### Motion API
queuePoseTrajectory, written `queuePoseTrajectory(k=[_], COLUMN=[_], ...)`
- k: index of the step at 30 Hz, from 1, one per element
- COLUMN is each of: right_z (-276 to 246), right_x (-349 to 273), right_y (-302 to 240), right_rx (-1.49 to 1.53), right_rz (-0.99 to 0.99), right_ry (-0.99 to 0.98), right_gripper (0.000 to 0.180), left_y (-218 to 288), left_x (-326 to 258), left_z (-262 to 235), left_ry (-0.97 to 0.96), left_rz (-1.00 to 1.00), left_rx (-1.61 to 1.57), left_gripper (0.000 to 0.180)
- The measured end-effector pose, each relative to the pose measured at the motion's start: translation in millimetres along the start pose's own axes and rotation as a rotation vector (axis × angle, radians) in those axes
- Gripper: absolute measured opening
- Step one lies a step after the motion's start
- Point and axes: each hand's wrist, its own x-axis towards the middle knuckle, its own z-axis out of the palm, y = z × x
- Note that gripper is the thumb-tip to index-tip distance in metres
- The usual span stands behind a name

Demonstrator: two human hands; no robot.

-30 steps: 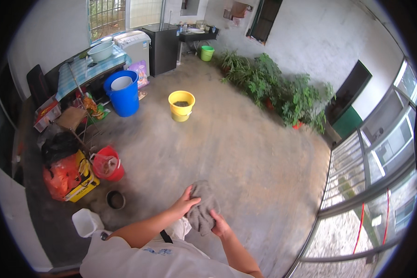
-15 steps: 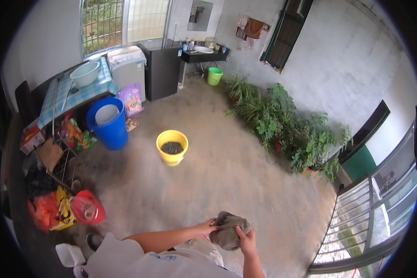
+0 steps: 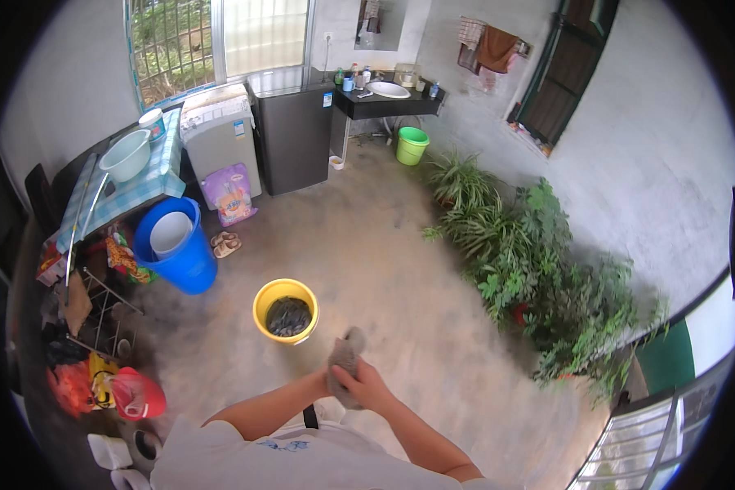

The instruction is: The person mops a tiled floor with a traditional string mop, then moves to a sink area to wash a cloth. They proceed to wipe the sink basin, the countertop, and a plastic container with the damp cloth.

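Both hands, left hand (image 3: 321, 384) and right hand (image 3: 370, 386), clamp together on the gray cloth (image 3: 346, 356), to the near right of the yellow bucket (image 3: 284, 287); even pressure should best control the folds.

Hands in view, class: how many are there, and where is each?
2: left hand at the cloth, partly hidden; right hand gripping the cloth's right side.

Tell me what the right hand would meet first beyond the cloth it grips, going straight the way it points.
Past the grey-brown cloth, the right hand seems to line up with the yellow bucket first, though depth is unclear and it might pass above it.
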Motion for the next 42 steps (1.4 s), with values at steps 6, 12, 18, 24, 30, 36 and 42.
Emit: queuePoseTrajectory(k=[6, 12, 18, 24, 30, 36, 42], right_z=[-106.2, -271.4, -400.8, -477.2, -529.2, -520.4, -577.0], right_x=[210.1, 368.9, 525.1, 719.2, 929.0, 1157.7, 1352.7], right_y=[4.7, 43.9, 135.9, 190.6, 156.0, 188.1, 189.7], right_rx=[0.046, 0.279, 0.618, 0.680, 0.004, 0.272, 0.906], right_rz=[0.042, 0.331, 0.370, 0.370, 0.144, 0.170, 0.499], right_ry=[-0.259, 0.091, 0.523, 0.258, -0.120, -0.122, -0.006], right_gripper=[0.041, 0.036, 0.040, 0.065, 0.081, 0.086, 0.063], left_y=[143.8, 304.0, 427.7, 555.4, 737.2, 897.9, 1067.9], left_x=[164.6, 273.1, 426.8, 602.4, 699.0, 828.9, 965.3], left_z=[-36.1, 81.9, 178.9, 199.8, 215.6, 177.0, 181.3], left_ry=[-0.085, 0.257, 0.278, 0.164, 0.371, 0.234, 0.184], left_rz=[0.139, 0.040, 0.146, 0.383, 0.432, 0.529, 0.368], left_rx=[0.092, 0.067, 0.395, 0.632, 0.270, 0.013, -0.014], left_gripper=[0.071, 0.073, 0.048, 0.050, 0.066, 0.055, 0.054])
